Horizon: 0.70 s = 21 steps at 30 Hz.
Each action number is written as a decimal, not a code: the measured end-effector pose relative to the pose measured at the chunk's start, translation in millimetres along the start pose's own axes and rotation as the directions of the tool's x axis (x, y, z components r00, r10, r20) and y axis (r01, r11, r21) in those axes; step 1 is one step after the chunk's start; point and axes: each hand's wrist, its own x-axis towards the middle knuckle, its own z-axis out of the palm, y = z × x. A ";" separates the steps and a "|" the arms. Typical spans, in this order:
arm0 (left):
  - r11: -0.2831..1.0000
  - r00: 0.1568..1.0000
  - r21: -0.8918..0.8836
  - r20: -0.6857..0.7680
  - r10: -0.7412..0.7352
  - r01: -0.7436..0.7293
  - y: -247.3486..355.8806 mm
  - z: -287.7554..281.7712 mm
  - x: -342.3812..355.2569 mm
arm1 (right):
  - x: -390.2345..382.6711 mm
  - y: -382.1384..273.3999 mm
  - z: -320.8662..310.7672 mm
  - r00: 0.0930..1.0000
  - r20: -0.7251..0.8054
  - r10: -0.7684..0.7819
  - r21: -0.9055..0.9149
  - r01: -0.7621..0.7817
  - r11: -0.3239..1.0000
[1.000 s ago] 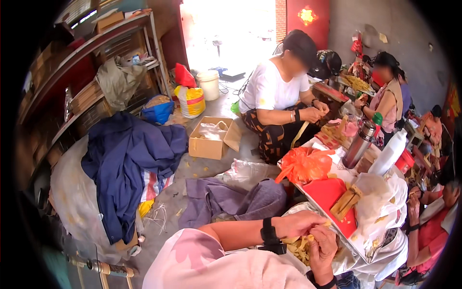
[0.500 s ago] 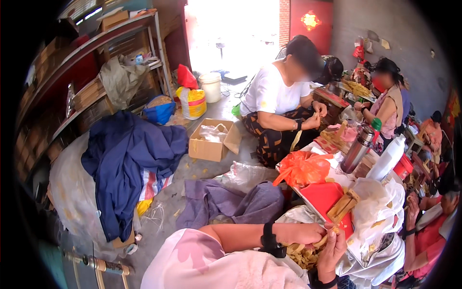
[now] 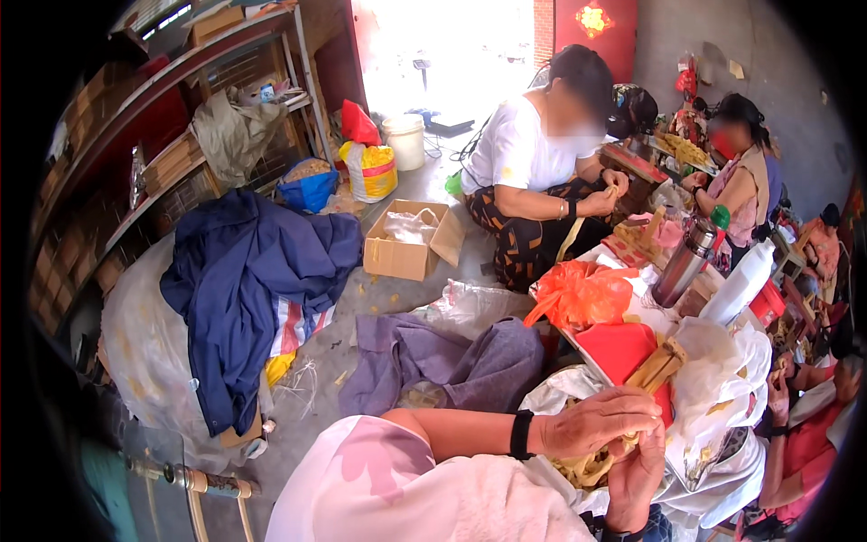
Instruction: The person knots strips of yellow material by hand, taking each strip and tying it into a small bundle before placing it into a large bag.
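At the table's near corner, my left hand (image 3: 598, 423) bends over with its fingers pressed together. My right hand (image 3: 638, 481) comes up from below, thumb and fingers closed, and its tips meet those of the left. Between them is a pale yellow strip (image 3: 627, 442), mostly covered by the fingers. Beneath both hands lies a heap of similar yellow strips (image 3: 578, 465) in a white sack (image 3: 549, 388). Just beyond my fingers, a wooden block (image 3: 658, 365) rests on a red sheet (image 3: 616, 347).
An orange plastic bag (image 3: 585, 294), a steel flask (image 3: 684, 264) and a white bottle (image 3: 741, 282) stand on the table. Across from me sits a person in white (image 3: 528, 154); others sit at right. A cardboard box (image 3: 397, 256) and grey cloth (image 3: 452, 366) lie on the floor.
My left hand has risen from the heap and turned, its fingers now reaching over to the right fingertips. The right hand has shifted slightly right. The whole view has tilted a little.
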 end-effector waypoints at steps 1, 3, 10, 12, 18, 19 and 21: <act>0.997 0.998 -0.060 0.032 0.053 -0.051 2.7 -2.7 4.3 | -3.1 -1.7 7.7 0.994 -0.100 0.043 0.049 -0.038 0.998; 0.993 0.997 -0.098 0.040 0.069 -0.065 -1.7 0.8 3.3 | -5.0 -2.2 6.5 0.990 -0.138 0.042 0.070 -0.032 0.997; 0.996 0.992 -0.077 0.114 -0.045 0.054 -1.0 -4.8 3.7 | -15.0 -8.1 5.8 0.854 0.475 -0.212 -0.862 0.500 0.085; 0.953 0.959 -0.171 0.180 -0.218 0.249 -0.3 -7.8 2.5 | -11.4 -13.9 3.6 0.826 0.535 -0.178 -0.845 0.527 -0.092; 0.519 0.705 -0.476 0.481 -0.522 0.710 12.4 8.0 19.7 | -19.0 -30.9 -28.8 0.808 0.434 -0.398 -0.886 0.463 -0.025; 0.390 0.666 -0.546 0.533 -0.522 0.742 15.4 11.7 22.0 | -21.1 -32.4 -34.4 0.797 0.396 -0.456 -0.884 0.465 0.043; 0.404 0.679 -0.550 0.527 -0.511 0.731 15.3 21.2 22.3 | -25.3 -39.4 -42.9 0.818 0.358 -0.451 -0.873 0.464 0.149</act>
